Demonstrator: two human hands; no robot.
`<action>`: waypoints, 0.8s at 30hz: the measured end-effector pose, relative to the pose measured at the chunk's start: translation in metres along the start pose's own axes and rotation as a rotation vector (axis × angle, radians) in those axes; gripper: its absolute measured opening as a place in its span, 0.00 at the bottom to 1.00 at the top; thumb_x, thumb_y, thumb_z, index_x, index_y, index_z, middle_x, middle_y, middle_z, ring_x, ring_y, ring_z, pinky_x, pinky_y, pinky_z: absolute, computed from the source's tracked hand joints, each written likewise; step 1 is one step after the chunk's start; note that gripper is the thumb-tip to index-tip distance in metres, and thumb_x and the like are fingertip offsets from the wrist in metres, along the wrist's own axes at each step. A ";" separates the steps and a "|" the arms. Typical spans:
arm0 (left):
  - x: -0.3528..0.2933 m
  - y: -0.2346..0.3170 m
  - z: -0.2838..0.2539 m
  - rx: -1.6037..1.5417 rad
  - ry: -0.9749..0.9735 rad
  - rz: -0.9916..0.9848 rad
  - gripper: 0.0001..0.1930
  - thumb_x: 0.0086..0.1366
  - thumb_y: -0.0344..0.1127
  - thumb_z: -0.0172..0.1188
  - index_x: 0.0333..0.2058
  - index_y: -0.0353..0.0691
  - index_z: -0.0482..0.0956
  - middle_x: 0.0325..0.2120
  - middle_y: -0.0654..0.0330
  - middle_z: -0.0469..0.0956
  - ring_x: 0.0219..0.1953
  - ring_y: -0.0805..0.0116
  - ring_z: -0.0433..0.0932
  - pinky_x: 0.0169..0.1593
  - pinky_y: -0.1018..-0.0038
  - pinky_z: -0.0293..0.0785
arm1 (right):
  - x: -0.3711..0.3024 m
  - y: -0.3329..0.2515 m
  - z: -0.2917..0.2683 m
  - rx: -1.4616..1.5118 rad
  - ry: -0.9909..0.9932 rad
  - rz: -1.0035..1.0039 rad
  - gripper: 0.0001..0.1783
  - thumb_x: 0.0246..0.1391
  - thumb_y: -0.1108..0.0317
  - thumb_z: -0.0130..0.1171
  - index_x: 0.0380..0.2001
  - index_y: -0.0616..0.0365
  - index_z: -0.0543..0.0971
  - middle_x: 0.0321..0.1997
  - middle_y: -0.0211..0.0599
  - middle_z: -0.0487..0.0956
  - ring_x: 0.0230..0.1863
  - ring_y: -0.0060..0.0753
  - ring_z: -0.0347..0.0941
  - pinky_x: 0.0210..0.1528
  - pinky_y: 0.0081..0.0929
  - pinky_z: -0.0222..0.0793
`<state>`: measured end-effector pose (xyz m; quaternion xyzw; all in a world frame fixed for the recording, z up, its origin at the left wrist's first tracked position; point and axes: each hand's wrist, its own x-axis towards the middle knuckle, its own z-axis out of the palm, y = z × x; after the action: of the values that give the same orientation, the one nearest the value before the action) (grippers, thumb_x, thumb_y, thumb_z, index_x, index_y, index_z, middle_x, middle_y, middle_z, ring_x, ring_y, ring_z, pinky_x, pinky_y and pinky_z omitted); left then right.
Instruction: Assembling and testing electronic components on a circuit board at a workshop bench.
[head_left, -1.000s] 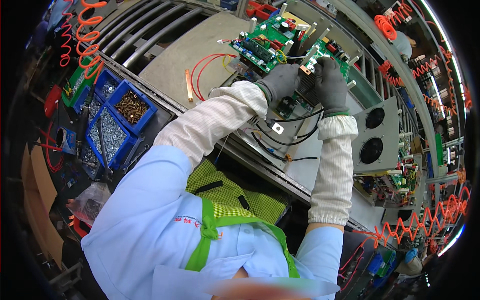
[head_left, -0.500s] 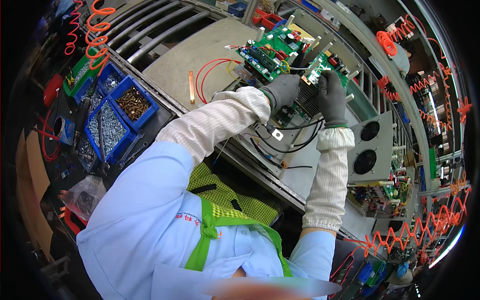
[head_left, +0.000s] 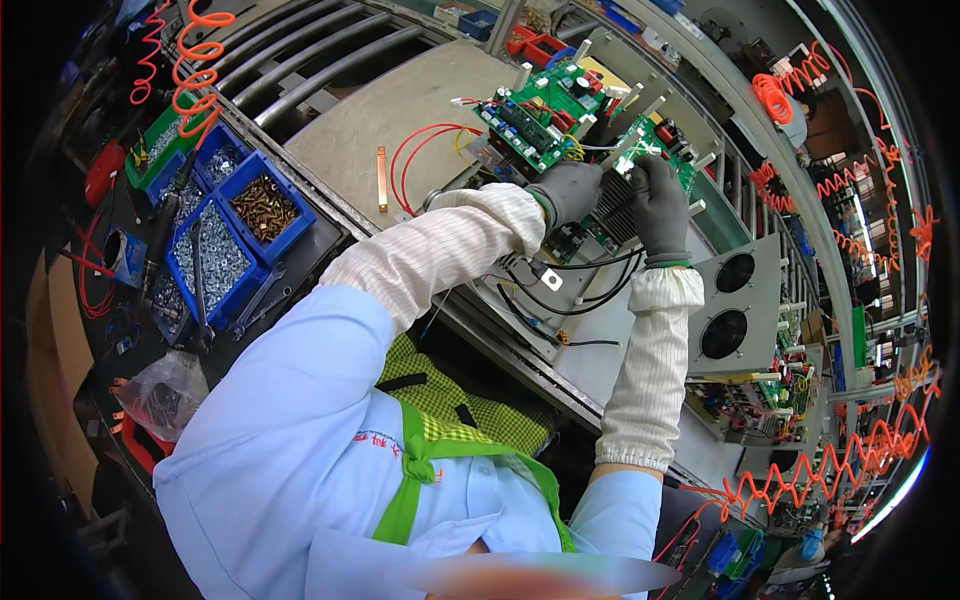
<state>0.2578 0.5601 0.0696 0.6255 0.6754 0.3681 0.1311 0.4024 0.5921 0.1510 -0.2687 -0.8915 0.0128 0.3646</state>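
Observation:
In a grey glove, my left hand (head_left: 568, 195) is closed beside the front board of a green circuit board assembly (head_left: 530, 130). My right hand (head_left: 660, 215), gloved too, is closed at the near edge of a second green board (head_left: 650, 145), its fingers curled down. Whatever either set of fingertips holds is hidden. Between the hands a dark finned heat sink (head_left: 615, 205) shows below the boards. Black cables (head_left: 590, 300) curve out underneath, one with a square metal lug (head_left: 552, 279). Red wires (head_left: 400, 165) loop off the front board's left side.
Left of me stand blue bins (head_left: 210, 250) of screws and washers, with wrenches (head_left: 262, 300) beside them. A copper bar (head_left: 382, 180) lies on the grey board (head_left: 340, 140). On the right is a panel with two round fans (head_left: 725, 333). Orange coiled hoses (head_left: 200, 60) hang around.
The right hand has come slightly toward me along the second board's edge. My left hand stays beside the front board, still closed. The whole view has shifted a little.

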 end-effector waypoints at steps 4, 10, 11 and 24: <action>0.000 -0.002 0.001 0.011 0.011 0.024 0.12 0.62 0.39 0.51 0.37 0.37 0.76 0.30 0.47 0.80 0.35 0.48 0.80 0.41 0.58 0.76 | 0.000 0.002 0.003 -0.035 0.006 -0.008 0.09 0.58 0.63 0.53 0.39 0.53 0.74 0.40 0.43 0.76 0.39 0.50 0.74 0.40 0.41 0.71; 0.004 -0.012 -0.004 -0.011 -0.022 0.165 0.11 0.60 0.38 0.55 0.37 0.36 0.75 0.31 0.47 0.79 0.36 0.48 0.79 0.43 0.58 0.74 | -0.002 0.002 0.003 -0.069 -0.002 0.016 0.09 0.58 0.62 0.53 0.39 0.52 0.74 0.40 0.42 0.76 0.39 0.50 0.74 0.40 0.41 0.71; 0.004 -0.013 -0.004 -0.007 -0.001 0.220 0.11 0.60 0.38 0.56 0.36 0.37 0.75 0.31 0.47 0.79 0.37 0.48 0.78 0.43 0.58 0.74 | -0.002 0.002 0.002 -0.068 -0.006 0.014 0.09 0.58 0.62 0.53 0.39 0.52 0.74 0.40 0.42 0.76 0.39 0.50 0.74 0.40 0.41 0.71; 0.001 -0.016 -0.003 -0.026 0.031 0.244 0.11 0.60 0.38 0.56 0.36 0.37 0.74 0.31 0.47 0.78 0.38 0.47 0.77 0.43 0.57 0.73 | 0.004 -0.001 -0.001 -0.085 -0.104 -0.040 0.09 0.57 0.61 0.54 0.38 0.52 0.76 0.38 0.42 0.75 0.36 0.50 0.74 0.36 0.40 0.71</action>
<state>0.2435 0.5607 0.0618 0.6955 0.5913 0.3996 0.0829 0.4009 0.5932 0.1545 -0.2650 -0.9140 -0.0183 0.3065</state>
